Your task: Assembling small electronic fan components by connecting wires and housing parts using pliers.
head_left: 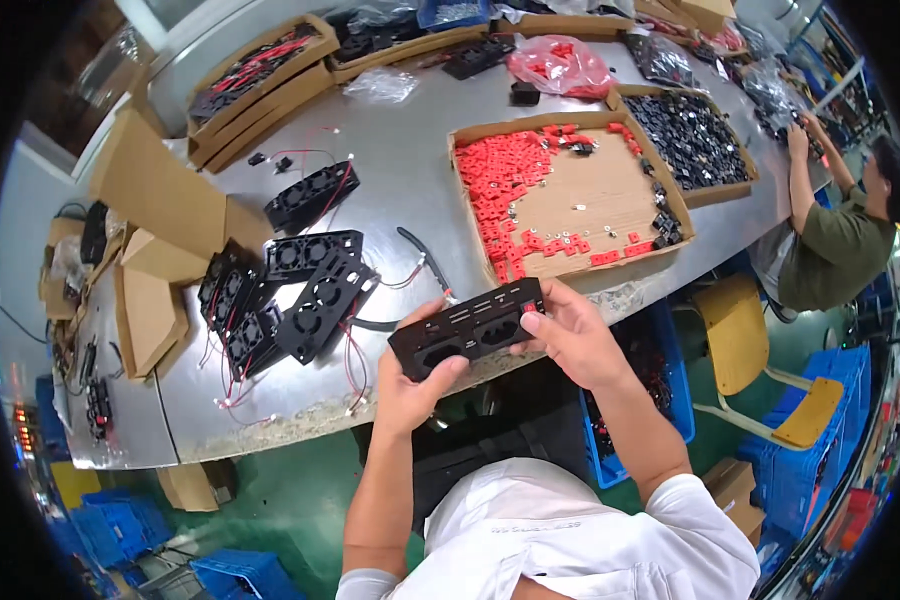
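The left hand [410, 385] and the right hand [577, 338] are both clamped on a black housing [467, 332], holding it up over the tabletop's [405, 165] near edge, around the middle of that edge. The left hand grips the left end, its thumb laid along the lower side and its fingers curled around the end. The right hand holds the other end, fingers behind and thumb bent onto a small red part [529, 309] at the corner. Both forearms rise from below, elbows bent, and the housing tilts slightly, its right end higher.

The housing's face carries small pale markings between slots and two dark openings, too small to read. A thin line of lettering crosses the white shirt [610, 550].

Just beyond the hands on the tabletop lies a tool with curved black handles [426, 258], partly hidden. Toward the left end, black fan units [325, 303] with red and black wires lie heaped. Right of centre, reaching toward the near edge, a cardboard tray [570, 195] holds red blocks [495, 180]; just beside it, a second tray [718, 193] holds black pieces [680, 130]. Near the tabletop's right end, a co-worker in a dark green top [840, 240] handles dark parts.
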### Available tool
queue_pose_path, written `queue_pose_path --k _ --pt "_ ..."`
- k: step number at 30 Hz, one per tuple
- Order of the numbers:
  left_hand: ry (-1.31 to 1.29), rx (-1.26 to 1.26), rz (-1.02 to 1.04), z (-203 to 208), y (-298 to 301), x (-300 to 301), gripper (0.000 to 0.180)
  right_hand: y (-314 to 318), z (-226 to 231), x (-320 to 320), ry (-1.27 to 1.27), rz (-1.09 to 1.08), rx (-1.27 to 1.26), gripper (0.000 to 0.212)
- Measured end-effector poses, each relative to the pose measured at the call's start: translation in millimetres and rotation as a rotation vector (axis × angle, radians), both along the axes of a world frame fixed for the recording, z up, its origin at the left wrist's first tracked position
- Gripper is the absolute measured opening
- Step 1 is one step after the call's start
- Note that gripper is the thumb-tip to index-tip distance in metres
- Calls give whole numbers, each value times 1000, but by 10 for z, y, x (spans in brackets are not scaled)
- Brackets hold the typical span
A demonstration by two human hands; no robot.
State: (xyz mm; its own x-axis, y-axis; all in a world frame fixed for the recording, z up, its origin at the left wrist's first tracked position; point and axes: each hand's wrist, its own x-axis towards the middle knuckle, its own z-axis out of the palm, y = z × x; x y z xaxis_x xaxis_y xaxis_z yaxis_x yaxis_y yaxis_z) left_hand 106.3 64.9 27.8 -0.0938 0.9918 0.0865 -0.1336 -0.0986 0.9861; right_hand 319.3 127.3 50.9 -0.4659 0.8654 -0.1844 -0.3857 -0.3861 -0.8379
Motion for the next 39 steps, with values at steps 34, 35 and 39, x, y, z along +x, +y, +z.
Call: queue_pose_path --k 34,35,39 --pt "-617 -69 -55 -198 -8 -143 59 -715 -277 -249 -69 64 20 12" --pt "-601 -93 -26 -144 -10 -109 57 -751 -296 -283 -71 73 50 12" --pt "-585 -180 -100 -200 24 -168 54 -790 -396 -362 -69 137 45 11"
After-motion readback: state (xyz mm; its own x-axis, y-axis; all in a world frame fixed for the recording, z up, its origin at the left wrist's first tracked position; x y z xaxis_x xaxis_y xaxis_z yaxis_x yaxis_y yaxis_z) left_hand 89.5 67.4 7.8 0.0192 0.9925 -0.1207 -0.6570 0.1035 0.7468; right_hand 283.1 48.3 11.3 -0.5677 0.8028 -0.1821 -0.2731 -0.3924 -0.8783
